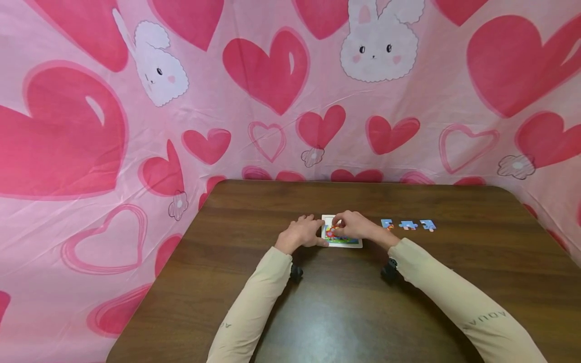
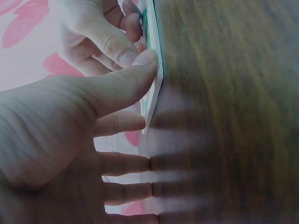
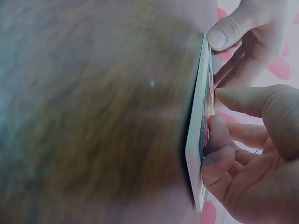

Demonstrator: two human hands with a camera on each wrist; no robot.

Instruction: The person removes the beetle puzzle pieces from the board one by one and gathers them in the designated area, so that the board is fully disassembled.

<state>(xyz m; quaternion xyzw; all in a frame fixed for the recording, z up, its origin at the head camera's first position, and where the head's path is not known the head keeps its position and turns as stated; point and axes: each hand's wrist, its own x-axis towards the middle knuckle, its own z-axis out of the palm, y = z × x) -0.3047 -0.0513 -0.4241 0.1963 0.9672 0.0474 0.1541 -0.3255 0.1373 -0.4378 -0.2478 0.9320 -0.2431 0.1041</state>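
A small jigsaw puzzle with a white border (image 1: 345,246) lies on the table, its picture showing a red flower and green grass. My left hand (image 1: 300,233) steadies its left side: the thumb (image 2: 145,58) rests on the near border and the index fingertip touches the side edge. The other left fingers stand straight on the tabletop. Over the board, my right hand (image 1: 356,225) pinches a puzzle piece (image 3: 212,112) close against the picture, thumb and index finger apart around it. Its remaining fingers (image 3: 219,161) are curled on the board, and the hand hides much of the picture.
Three loose blue puzzle pieces, a left one (image 1: 386,224), a middle one (image 1: 408,225) and a right one (image 1: 427,225), lie in a row right of the board. The brown wooden table (image 1: 327,312) ends at a pink heart-patterned cloth (image 1: 272,146).
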